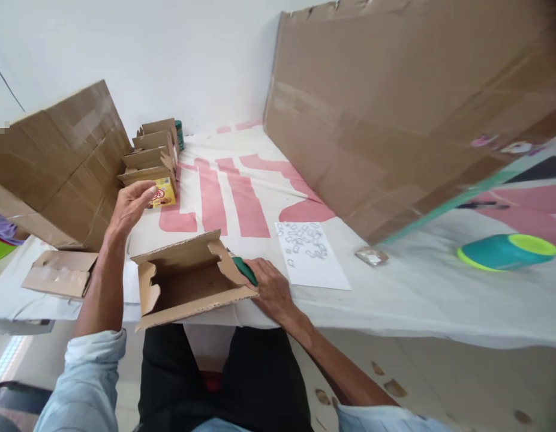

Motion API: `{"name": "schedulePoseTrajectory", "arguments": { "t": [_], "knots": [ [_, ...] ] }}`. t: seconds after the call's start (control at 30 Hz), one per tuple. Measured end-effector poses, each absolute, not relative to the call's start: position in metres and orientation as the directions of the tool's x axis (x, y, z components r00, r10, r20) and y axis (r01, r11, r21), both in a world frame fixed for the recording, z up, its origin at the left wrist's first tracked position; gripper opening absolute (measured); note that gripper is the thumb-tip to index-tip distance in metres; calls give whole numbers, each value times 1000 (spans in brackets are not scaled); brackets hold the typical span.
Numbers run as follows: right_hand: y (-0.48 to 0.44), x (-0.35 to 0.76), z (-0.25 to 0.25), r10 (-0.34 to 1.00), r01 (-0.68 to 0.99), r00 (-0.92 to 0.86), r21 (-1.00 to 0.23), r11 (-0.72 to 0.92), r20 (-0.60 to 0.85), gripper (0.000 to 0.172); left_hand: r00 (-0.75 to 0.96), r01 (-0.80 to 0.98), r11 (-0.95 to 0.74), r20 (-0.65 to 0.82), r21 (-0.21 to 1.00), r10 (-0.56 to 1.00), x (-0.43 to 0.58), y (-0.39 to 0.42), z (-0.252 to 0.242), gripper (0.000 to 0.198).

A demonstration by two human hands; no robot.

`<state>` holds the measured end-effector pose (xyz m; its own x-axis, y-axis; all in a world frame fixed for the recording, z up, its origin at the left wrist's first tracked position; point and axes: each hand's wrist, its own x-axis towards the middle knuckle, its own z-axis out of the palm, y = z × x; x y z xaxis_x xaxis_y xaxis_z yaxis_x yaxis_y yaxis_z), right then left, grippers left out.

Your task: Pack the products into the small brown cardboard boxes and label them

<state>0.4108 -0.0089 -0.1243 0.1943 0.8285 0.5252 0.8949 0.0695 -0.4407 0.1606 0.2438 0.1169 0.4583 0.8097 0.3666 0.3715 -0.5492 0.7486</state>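
An open cardboard box lies at the table's front edge, its opening facing me. At its right side, my right hand is closed round a green thing, close against the box wall. Farther back on the left, my left hand has its thumb and fingers pressed together at the left part of a small yellow packet. The packet stands in front of a row of open cardboard boxes. Whether the packet is gripped or only touched is hard to tell.
Large cardboard panels stand at left and right. A flattened carton lies left of my forearm. Right of the box are a marked paper sheet, a small silvery packet and a teal container. A green jar stands behind.
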Motion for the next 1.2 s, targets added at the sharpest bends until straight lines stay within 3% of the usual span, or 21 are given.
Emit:
{"name": "schedulePoseTrajectory", "arguments": {
  "t": [0.2, 0.4, 0.53, 0.67, 0.77, 0.83, 1.0, 1.1, 1.2],
  "knots": [
    [-13, 410, -123, 823, 897, 203, -438, 62, 531, 32, 362, 280, -513, 405, 812, 839, 91, 155, 123, 60],
    [-10, 410, -124, 813, 900, 189, -428, 82, 551, 35, 584, 223, -350, 163, 910, 795, 33, 111, 61, 151],
    [-16, 414, -122, 798, 850, 212, -509, 134, 564, 48, 634, 245, -297, 79, 923, 769, 25, 88, 27, 166],
    [-37, 422, -108, 906, 703, 162, -690, 172, 391, 74, 612, 303, -299, 56, 905, 789, 41, 71, 11, 155],
    [-52, 424, -81, 973, 579, 25, -797, 174, 230, 99, 633, 234, -308, 96, 922, 768, 56, 69, 6, 148],
    [-58, 422, -62, 980, 537, -14, -825, 173, 196, 110, 659, 174, -301, 116, 938, 743, 64, 72, 4, 146],
    [-58, 418, -39, 977, 540, 38, -827, 156, 209, 111, 648, 94, -278, 154, 956, 746, 77, 77, -5, 136],
    [-43, 422, -37, 952, 541, 182, -834, 112, 246, 113, 474, 176, -322, 206, 930, 856, 76, 69, -16, 107],
    [-7, 424, -29, 923, 445, 281, -887, 119, 265, 114, 297, 301, -380, 293, 875, 909, 71, 53, -27, 51]
  ]
}}
